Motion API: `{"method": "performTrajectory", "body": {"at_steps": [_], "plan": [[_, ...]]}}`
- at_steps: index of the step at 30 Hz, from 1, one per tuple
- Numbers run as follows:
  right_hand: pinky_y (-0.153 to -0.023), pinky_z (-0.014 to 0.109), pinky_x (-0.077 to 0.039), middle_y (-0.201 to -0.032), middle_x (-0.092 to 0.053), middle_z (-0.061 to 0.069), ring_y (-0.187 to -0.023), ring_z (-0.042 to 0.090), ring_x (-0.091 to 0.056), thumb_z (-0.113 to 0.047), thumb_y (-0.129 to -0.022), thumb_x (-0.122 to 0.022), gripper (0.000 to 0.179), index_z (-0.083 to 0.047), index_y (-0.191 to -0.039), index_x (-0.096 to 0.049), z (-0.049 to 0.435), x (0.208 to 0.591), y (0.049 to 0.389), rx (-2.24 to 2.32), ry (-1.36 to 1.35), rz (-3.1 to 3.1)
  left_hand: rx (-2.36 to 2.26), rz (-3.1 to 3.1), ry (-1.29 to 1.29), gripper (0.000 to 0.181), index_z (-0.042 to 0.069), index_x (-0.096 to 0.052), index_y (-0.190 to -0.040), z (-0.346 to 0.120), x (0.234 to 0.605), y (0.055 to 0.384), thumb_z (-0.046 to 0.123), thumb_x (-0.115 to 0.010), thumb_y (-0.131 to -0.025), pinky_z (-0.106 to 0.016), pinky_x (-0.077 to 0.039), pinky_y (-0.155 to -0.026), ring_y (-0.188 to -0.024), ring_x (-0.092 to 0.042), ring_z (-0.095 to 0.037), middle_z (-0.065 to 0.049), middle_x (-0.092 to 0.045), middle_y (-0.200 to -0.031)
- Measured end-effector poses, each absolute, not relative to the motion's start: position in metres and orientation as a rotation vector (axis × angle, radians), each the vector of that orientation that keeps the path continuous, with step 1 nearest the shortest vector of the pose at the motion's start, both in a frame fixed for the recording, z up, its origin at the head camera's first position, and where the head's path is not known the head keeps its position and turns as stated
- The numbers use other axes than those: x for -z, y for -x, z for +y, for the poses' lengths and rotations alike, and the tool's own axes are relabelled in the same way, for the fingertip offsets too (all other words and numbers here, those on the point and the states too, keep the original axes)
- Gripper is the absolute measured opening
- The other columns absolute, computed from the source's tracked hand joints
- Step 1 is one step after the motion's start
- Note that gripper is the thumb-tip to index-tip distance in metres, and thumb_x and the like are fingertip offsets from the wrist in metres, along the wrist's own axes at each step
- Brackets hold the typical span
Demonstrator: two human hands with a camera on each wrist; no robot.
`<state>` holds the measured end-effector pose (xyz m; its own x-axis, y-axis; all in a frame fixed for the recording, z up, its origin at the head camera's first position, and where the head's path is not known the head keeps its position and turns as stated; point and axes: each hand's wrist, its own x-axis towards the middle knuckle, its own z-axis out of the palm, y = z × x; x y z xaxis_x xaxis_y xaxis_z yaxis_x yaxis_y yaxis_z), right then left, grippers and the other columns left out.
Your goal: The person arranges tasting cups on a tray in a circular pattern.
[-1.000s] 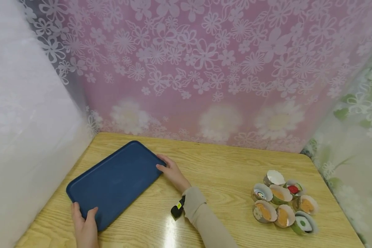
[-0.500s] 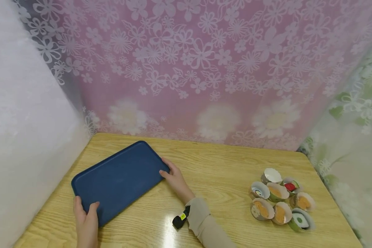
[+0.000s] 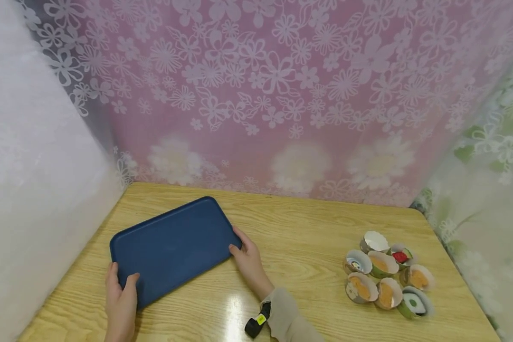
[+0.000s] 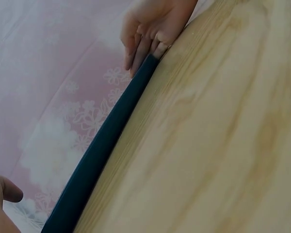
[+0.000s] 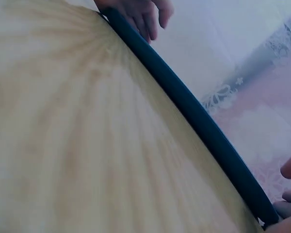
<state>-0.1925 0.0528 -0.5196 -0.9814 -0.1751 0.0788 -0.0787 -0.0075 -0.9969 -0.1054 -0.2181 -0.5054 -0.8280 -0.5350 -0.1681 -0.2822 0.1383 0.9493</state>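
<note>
A dark blue rectangular tray (image 3: 175,247) lies slanted on the left half of the wooden table. At its near left corner my left hand (image 3: 121,299) holds the short side, thumb over the rim and fingers along the outside. My right hand (image 3: 250,263) grips the opposite right end, its thumb on the near corner. Low in the left wrist view, the tray's side (image 4: 102,145) runs close along the tabletop, towards the right hand (image 4: 157,29) at the top. In the right wrist view my left hand (image 5: 140,17) shows at the tray's far end. Fingers under the tray are hidden.
Several patterned paper baking cups (image 3: 361,288) cluster on the right of the table (image 3: 299,247); some hold orange pieces, one a red piece. A black strap device (image 3: 256,323) sits at the right wrist. A pink flowered curtain (image 3: 239,95) stands behind the table.
Both hands have shifted the tray to the right and turned it, so its long sides lie more level across the view. The baking cups keep their arrangement.
</note>
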Motion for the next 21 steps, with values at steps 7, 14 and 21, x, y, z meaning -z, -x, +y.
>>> {"method": "performTrajectory", "body": {"at_steps": [7,14,21], "plan": [[-0.119,0.044,-0.025,-0.155,-0.039,0.008,-0.146,0.024,-0.029,-0.004,-0.098,-0.056,0.054,-0.009,-0.150,-0.043,0.054,0.524,0.172,2.096,0.178,2.412,1.759,-2.296,-0.770,0.072,0.008,0.006,-0.159,-0.217,0.503,0.105,0.025,-0.038,-0.105,-0.054,0.001,-0.121,-0.150,0.012,-0.030,-0.007,0.013,-0.165],[-0.119,0.049,-0.023,-0.155,-0.037,0.018,-0.146,0.032,-0.027,0.003,-0.097,-0.054,0.055,0.001,-0.150,-0.040,0.061,0.489,0.140,2.060,0.119,2.427,1.704,-2.381,-0.721,0.072,0.008,0.003,-0.160,-0.214,0.505,0.104,0.024,-0.041,-0.105,-0.056,-0.001,-0.120,-0.151,0.009,-0.032,-0.008,0.010,-0.166],[-0.119,0.048,-0.022,-0.156,-0.037,0.012,-0.147,0.028,-0.027,0.002,-0.097,-0.055,0.056,-0.004,-0.151,-0.040,0.070,0.513,0.136,2.097,0.105,2.457,1.724,-2.386,-0.701,0.070,0.010,0.001,-0.160,-0.208,0.507,0.104,0.025,-0.040,-0.106,-0.054,-0.003,-0.121,-0.151,0.006,-0.031,-0.007,0.006,-0.166]]}}
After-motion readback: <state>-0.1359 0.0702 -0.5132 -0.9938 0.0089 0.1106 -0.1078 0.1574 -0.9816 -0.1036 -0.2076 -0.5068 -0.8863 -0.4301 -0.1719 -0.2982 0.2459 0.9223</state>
